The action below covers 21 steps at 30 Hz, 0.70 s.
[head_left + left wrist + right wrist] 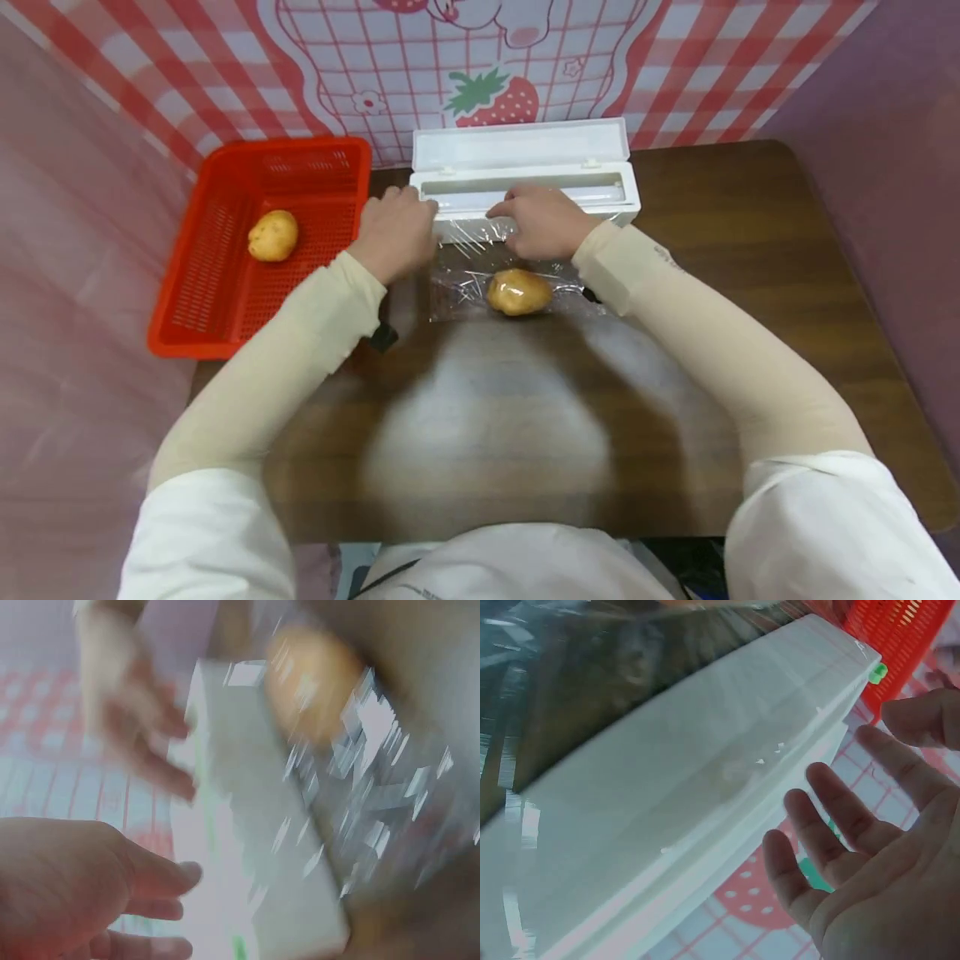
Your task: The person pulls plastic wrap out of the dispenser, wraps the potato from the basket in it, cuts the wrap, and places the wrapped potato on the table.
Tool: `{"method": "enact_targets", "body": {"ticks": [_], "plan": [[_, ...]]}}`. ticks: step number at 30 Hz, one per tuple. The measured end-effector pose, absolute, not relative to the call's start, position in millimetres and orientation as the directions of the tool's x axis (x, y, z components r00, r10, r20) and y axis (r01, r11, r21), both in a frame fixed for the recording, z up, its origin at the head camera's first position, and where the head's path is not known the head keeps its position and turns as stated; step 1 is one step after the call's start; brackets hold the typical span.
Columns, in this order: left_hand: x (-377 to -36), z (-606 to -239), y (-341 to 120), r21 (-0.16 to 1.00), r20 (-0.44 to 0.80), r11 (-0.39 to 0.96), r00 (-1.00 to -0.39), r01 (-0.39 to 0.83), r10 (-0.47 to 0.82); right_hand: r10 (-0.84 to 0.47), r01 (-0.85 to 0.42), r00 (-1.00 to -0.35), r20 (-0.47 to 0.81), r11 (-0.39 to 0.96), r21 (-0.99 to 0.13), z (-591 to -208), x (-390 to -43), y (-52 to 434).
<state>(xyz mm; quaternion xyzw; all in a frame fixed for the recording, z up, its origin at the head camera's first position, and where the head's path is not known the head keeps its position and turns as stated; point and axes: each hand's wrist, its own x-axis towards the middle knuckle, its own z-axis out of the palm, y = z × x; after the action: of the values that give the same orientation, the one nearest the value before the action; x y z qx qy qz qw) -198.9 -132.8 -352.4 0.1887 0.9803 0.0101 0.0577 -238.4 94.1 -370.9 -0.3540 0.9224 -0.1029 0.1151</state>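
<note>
A white cling film box [487, 232] stands at the back of the table with its lid [521, 146] raised and a pale roll [592, 196] inside. Clear film [461, 292] stretches from its front edge over the tabletop, with a potato [519, 292] amid it. At the box's left end is my left hand [397, 233]; its thumb and fingers reach toward the box edge in the left wrist view. My right hand [543, 221] hovers over the box front, and the right wrist view shows its fingers [840, 802] spread and loosely bent, holding nothing.
On the left, a red plastic basket [168, 312] holds another potato [273, 236]. A checked strawberry-print cloth [675, 75] hangs right behind the box. Pink curtains [60, 333] flank the wooden table [750, 275].
</note>
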Motion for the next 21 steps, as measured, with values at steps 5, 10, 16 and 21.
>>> {"method": "enact_targets", "body": {"ticks": [5, 10, 16, 21], "plan": [[-236.4, -342.6, -157.0, 0.107, -0.167, 0.939, -0.925, 0.328, 0.342, -0.735, -0.721, -0.664, -0.139, 0.678, -0.144, -366.0, -246.5, 64.6], [-252.9, -360.9, -162.2, 0.183, -0.23, 0.921, -0.895, 0.345, 0.381, -0.744, -0.75, -0.648, -0.162, 0.661, -0.032, -370.4, -248.8, 42.4], [-258.6, -374.4, -162.2, 0.21, -0.222, 0.912, -0.891, 0.352, 0.395, -0.723, -0.735, -0.667, -0.18, 0.678, -0.003, -379.6, -254.7, 31.4], [-258.7, -378.2, -162.1, 0.244, -0.157, 0.905, -0.906, 0.349, 0.392, -0.718, -0.736, -0.669, -0.192, 0.676, 0.038, -386.6, -258.3, 26.1]]}}
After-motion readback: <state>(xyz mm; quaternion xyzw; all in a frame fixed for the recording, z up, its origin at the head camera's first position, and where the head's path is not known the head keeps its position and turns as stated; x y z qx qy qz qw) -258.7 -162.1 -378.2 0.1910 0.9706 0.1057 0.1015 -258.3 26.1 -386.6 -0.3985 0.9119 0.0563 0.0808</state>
